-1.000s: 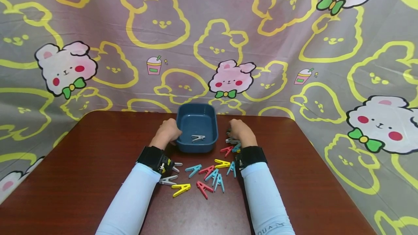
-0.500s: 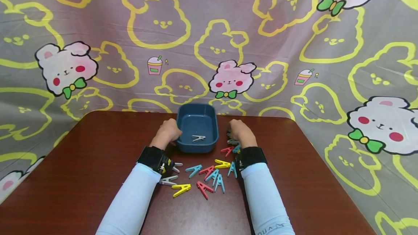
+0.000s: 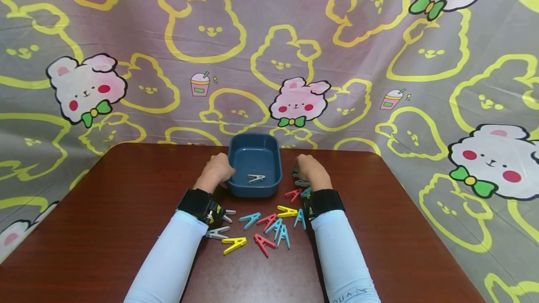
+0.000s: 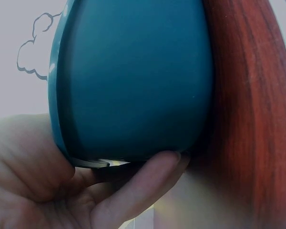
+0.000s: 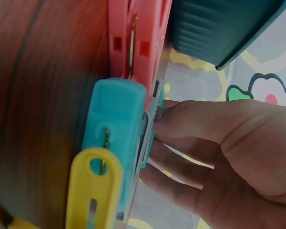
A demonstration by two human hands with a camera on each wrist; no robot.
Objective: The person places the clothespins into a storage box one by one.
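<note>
A blue plastic bin (image 3: 255, 191) stands on the table with one grey clothespin (image 3: 255, 178) inside. My left hand (image 3: 214, 170) grips the bin's left side at the rim; in the left wrist view, fingers press against the wall of the bin (image 4: 138, 81). To the right of the bin, my right hand (image 3: 312, 170) reaches down to a row of clothespins. Its thumb and fingers (image 5: 181, 119) pinch at a teal clothespin, mostly hidden behind a grey one. Nearer the wrist camera lie a red clothespin (image 5: 138, 43), a blue one (image 5: 113, 107) and a yellow one (image 5: 96, 186).
Several blue, red, yellow and grey clothespins lie scattered in front of the bin, among them a yellow clothespin (image 3: 233, 245) and a red clothespin (image 3: 264, 245). A patterned cloth (image 3: 358, 36) hangs behind the brown table (image 3: 139, 191).
Both hands stay almost where they were. By the right fingers, the clothespins have shifted very slightly; the bin and the scattered clothespins look unmoved.
</note>
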